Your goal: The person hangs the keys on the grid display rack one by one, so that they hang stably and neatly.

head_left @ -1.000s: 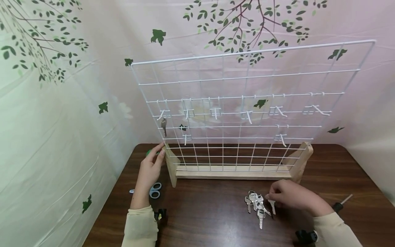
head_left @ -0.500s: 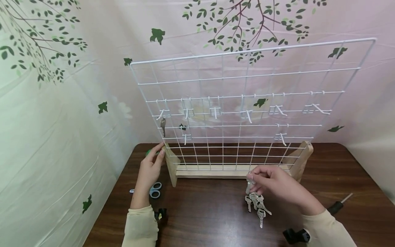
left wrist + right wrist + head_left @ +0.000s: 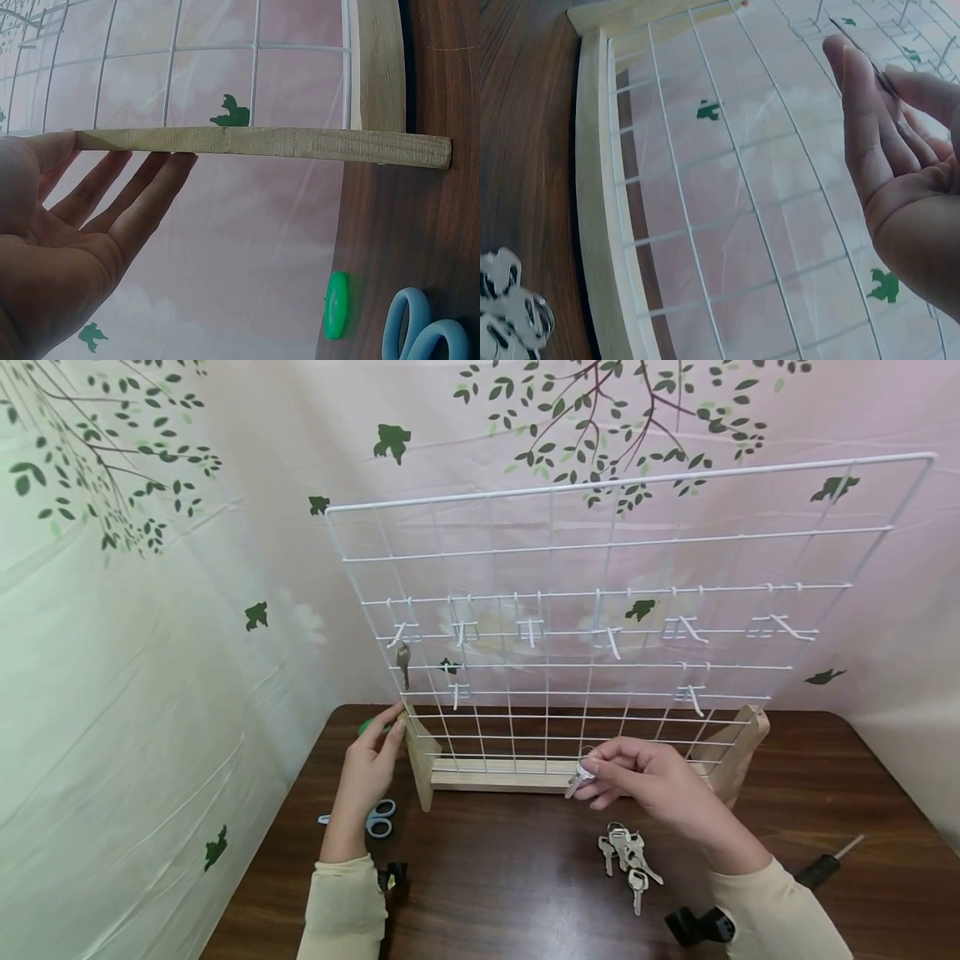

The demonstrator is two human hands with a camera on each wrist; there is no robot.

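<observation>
In the head view my right hand pinches a silver key between thumb and fingertips, in front of the lower part of a white wire grid. A thin ring shows above the key. The right wrist view shows the pinched key nearly edge-on. My left hand touches the left wooden side piece of the grid's stand. In the left wrist view its straight fingers touch the outer face of that side piece. Several keys lie in a heap on the table below my right hand.
Several white hooks hang on the grid in two rows. Another key hangs at the far-left hook. Blue-handled scissors and a green round object lie at left. A screwdriver lies at right on the table.
My right hand has lifted a key from beside the heap and carried it up and left, to the front of the grid. The left hand stays at the side piece.
</observation>
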